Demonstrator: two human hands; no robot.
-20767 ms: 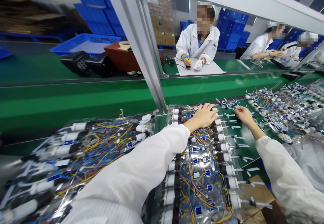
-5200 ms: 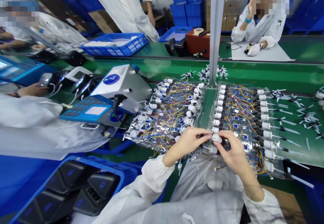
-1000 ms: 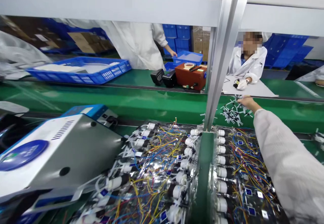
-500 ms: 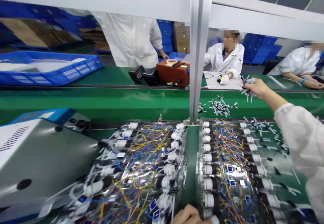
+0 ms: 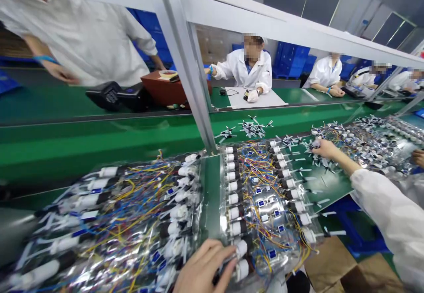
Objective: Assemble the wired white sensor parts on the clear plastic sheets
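Observation:
My left hand (image 5: 202, 270) is at the bottom edge, its fingers closed round a black cylinder with a white cap (image 5: 243, 267) in the nearest row of the middle clear sheet (image 5: 265, 196). That sheet carries rows of such cylinders with tangled yellow, blue and red wires. My right hand (image 5: 325, 149) reaches out to the right and is down on the green bench. Its fingers are curled on small black-and-white pieces (image 5: 314, 145), with several more scattered around it. Both sleeves are white.
A slanted aluminium post (image 5: 185, 68) rises between the left sheet (image 5: 115, 222) and the middle one. A third wired sheet (image 5: 367, 140) lies far right. A pile of small pieces (image 5: 252, 129) sits on the green belt (image 5: 99, 138). People in white coats work opposite; cardboard (image 5: 331, 262) lies below.
My right hand has come down from the far belt, with a bunch of small pieces, onto the near bench at right. My left hand has come further into view on the nearest cylinders. The view swung right.

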